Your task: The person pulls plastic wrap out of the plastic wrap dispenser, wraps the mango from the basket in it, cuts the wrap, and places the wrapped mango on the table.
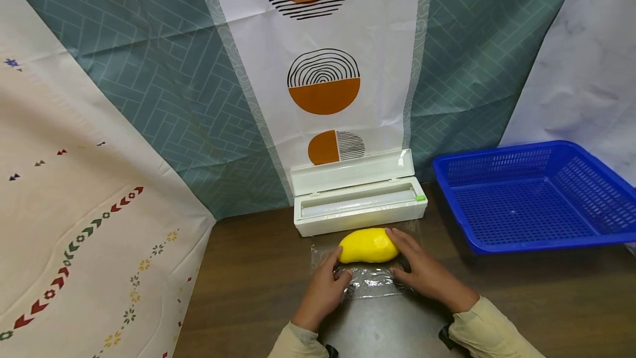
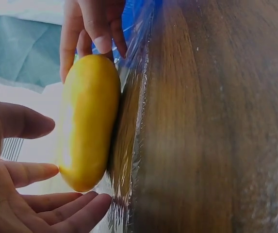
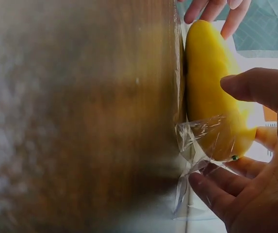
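A smooth yellow mango [image 1: 369, 245] lies on a sheet of clear cling film [image 1: 372, 285] on the table. My left hand [image 1: 325, 286] is at its left end, fingertips against the skin and thumb apart, as the left wrist view shows. At the other end, my right hand [image 1: 424, 269] has its fingers beside and under the tip, with the thumb spread away. In the right wrist view, a crinkled flap of film [image 3: 209, 133] stands up over the mango's lower end [image 3: 211, 82], close to those fingers. A small green spot marks that tip.
Behind the mango stands a white cling film box [image 1: 360, 211], lid up, with a roll [image 1: 358, 204] inside. To the right is a blue plastic basket [image 1: 536, 250]. Patterned cloths [image 1: 323, 32] hang behind and at the left of the wooden table [image 1: 248, 280].
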